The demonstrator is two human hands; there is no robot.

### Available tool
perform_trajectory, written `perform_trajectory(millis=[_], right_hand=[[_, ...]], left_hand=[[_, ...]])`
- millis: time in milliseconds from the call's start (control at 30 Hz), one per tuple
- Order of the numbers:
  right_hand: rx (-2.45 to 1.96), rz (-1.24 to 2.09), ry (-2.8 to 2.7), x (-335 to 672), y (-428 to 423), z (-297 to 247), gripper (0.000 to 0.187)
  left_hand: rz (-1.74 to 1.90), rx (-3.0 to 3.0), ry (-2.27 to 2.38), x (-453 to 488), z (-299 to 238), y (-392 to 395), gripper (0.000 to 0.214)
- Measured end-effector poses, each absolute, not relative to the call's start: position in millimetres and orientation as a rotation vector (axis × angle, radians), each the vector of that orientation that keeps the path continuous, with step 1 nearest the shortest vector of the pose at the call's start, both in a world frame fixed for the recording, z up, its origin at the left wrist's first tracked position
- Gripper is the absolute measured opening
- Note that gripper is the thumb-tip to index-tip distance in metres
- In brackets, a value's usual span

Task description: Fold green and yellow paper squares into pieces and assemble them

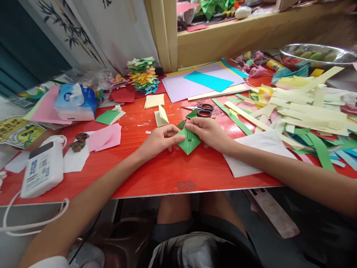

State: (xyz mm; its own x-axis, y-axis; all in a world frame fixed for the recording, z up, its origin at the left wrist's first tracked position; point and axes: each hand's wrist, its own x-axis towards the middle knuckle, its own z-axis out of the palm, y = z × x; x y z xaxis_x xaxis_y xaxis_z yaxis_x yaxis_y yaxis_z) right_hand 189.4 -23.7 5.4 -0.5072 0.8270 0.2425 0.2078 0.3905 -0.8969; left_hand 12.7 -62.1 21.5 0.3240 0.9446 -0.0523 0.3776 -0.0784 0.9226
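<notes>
- Pink papers (105, 137), then red bench (156, 175) up to the left hand (164, 138)
- Left hand pinching green paper (189, 146) at its left corner, back from the bench's front edge
- Diamond-shaped, creased, flap mid-face
- Right hand (208, 132) pinching its upper edge
- Paper strips (306, 108) crowding the right

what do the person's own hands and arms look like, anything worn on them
The left hand and right hand are bare, no gloves or watches visible. The left forearm and right forearm are uncovered; a white sleeve edge shows at lower left.
</notes>
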Motion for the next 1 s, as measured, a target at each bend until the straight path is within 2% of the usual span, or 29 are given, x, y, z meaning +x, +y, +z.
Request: perform_trajectory(millis=[300, 467, 733, 1000], right_hand=[[-0.678, 1.714, -1.629, 187.0, -23.1, 4.7, 0.018], [-0.656, 1.759, -1.524, 187.0, -20.6, 5.6, 0.018], [-0.719, 1.716, -1.522, 187.6, -19.6, 6.6, 0.021], [-0.621, 1.737, -1.392, 189.0, -16.9, 2.6, 0.01]], left_hand=[[1.067, 1.46, 1.189, 7.8, 10.4, -53.9, 0.02], [1.203, 1.445, 1.193, 7.7, 10.6, -52.1, 0.02], [1.158, 1.404, 1.115, 9.6, 11.1, -54.0, 0.02], [1.208, 1.394, 1.074, 9.5, 10.2, -54.8, 0.01]])
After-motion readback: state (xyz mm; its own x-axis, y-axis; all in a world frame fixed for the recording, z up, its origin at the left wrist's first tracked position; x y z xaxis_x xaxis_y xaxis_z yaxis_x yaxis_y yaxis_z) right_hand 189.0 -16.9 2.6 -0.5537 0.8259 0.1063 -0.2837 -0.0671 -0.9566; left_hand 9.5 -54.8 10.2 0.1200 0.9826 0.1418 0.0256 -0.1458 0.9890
